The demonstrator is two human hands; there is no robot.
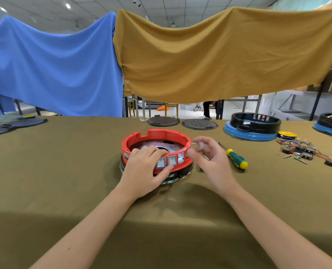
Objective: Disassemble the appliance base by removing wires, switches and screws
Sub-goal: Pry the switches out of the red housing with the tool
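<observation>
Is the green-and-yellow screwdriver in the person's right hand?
No, the screwdriver lies on the table beside the right hand.

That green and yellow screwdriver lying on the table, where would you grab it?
By the thick ribbed handle of the screwdriver, coming from above with the right hand beside it. It lies flat on the cloth, handle toward the person, thin shaft pointing away, nothing touching it.

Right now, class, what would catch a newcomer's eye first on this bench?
The red appliance base at the centre, gripped by the left hand over its two grey switches. Just right of it, the right hand pinches a small blurred part, with a green-and-yellow screwdriver lying beyond. Behind hang blue and mustard cloths.
</observation>
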